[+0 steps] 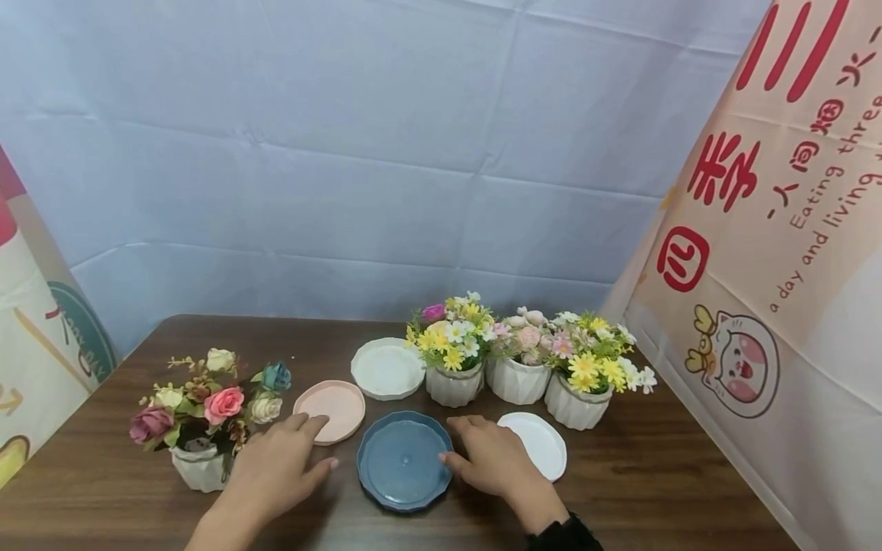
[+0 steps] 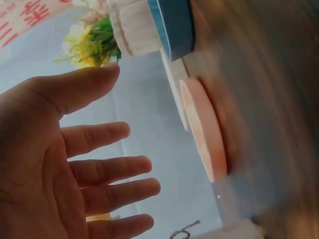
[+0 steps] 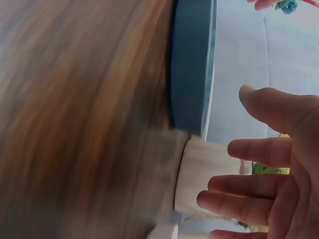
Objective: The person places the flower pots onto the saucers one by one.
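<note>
A blue scalloped plate (image 1: 404, 461) lies on the table between the two hands. My left hand (image 1: 274, 464) hovers with spread fingers left of it, its fingertips over the near edge of a round pink plate (image 1: 339, 409) in the head view. The left wrist view shows that palm holding nothing, the pink plate (image 2: 205, 132) apart from the fingers. My right hand (image 1: 492, 458) is at the blue plate's right rim, fingers extended; whether the thumb touches the rim I cannot tell. Partly behind this hand lies a white plate (image 1: 547, 444). Another white plate (image 1: 388, 369) sits farther back.
Artificial flowers in white ribbed pots stand around: one pot (image 1: 198, 465) at the left with roses, and three at the back right, a left pot (image 1: 455, 385), a middle pot (image 1: 518, 381) and a right pot (image 1: 577, 402). Cloth (image 1: 331, 191) hangs behind the wooden table (image 1: 661, 490).
</note>
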`<state>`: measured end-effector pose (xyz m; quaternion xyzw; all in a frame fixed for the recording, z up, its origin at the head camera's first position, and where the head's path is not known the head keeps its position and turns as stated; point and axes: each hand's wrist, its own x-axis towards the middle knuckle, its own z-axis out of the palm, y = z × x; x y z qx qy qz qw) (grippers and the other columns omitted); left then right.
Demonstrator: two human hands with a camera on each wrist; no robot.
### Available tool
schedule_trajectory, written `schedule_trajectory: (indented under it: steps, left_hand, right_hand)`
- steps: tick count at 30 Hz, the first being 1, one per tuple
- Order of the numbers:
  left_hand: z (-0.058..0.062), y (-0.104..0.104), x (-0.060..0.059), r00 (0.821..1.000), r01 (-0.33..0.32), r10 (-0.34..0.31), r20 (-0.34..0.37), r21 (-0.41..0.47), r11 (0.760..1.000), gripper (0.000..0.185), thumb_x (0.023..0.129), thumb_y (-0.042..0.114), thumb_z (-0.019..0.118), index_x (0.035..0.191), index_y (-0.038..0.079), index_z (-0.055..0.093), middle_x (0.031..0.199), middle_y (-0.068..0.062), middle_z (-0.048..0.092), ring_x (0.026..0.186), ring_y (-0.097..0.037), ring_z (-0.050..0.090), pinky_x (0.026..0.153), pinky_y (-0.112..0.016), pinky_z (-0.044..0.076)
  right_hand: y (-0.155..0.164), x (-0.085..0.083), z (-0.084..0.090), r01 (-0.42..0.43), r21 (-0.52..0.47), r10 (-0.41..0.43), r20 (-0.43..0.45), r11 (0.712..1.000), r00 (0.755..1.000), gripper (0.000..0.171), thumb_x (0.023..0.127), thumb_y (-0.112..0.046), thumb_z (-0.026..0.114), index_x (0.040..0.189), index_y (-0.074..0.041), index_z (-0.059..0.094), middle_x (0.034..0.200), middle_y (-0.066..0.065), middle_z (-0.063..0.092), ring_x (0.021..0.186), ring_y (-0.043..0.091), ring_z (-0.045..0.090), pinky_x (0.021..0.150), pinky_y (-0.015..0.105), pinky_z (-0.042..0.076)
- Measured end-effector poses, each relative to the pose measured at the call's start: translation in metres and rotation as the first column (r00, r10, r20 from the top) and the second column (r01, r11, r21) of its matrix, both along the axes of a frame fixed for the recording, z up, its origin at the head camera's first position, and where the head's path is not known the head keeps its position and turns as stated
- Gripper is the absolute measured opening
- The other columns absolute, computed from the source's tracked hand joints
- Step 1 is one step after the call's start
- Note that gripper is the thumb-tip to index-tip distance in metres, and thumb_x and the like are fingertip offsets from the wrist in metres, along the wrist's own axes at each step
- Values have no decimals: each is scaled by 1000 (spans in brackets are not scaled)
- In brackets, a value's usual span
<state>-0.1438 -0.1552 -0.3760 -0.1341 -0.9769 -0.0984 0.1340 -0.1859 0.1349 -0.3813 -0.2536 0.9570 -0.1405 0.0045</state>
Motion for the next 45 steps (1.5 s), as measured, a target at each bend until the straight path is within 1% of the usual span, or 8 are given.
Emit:
schedule_trajectory:
  steps: [9,16,26,31,33,38,41,45]
  left_hand:
    - [-1,-5,9,998,56,-55,-27,35,998,46,75,37,74,112,10,64,105,-8,62,91,-27,61,70,-46,51]
    - [4,-15,18,995,71,-80,61,129,989,47,78,37,73,116,11,63,111,-5,60,98,-24,59,77,-44,51]
    - [2,-38,28,983,64,-87,160,142,988,52,78,43,71,118,11,61,111,-8,60,102,-28,58,79,-49,49]
    - [1,-50,31,985,83,-105,139,153,985,52,79,43,70,118,9,61,112,-10,61,102,-32,58,79,-51,48]
    - [3,-55,32,984,92,-116,136,168,982,51,79,42,71,117,9,61,110,-9,62,94,-26,61,77,-47,50]
    - [5,-69,30,966,48,-99,238,214,976,56,80,46,68,121,9,59,110,-8,62,90,-23,61,74,-46,50]
    - [5,-77,30,951,18,-94,296,249,968,57,80,47,68,123,10,58,114,-11,61,96,-28,60,75,-48,50]
    - [3,-89,31,924,0,-119,364,312,950,59,80,44,69,126,9,55,116,-15,59,93,-28,61,69,-41,53]
  right_hand:
    - [-20,-5,2,-65,-22,66,29,998,997,51,88,-38,61,128,-6,55,122,10,56,109,26,54,82,44,48]
    - [-32,-6,4,-87,-15,87,57,996,995,51,88,-37,62,128,-7,54,125,9,55,112,25,53,84,41,47]
    - [-46,-7,6,-107,1,107,84,994,991,49,88,-35,63,129,-9,54,126,8,54,114,22,51,86,39,47]
    - [-50,-9,6,-115,10,113,114,993,987,48,88,-34,63,129,-9,54,126,8,54,115,20,50,89,37,45]
    - [-52,-10,7,-119,11,117,129,993,985,48,88,-33,63,129,-9,55,126,8,54,116,20,50,90,37,45]
    - [-56,-12,6,-125,9,122,141,992,982,45,87,-29,64,127,-9,56,123,6,56,114,18,51,88,36,45]
    - [-58,-15,5,-134,-3,133,147,991,980,44,87,-27,65,127,-9,56,121,5,57,112,18,52,87,35,46]
    - [-60,-23,6,-142,-50,149,180,989,972,44,87,-25,65,127,-9,56,119,5,59,109,15,53,85,32,46]
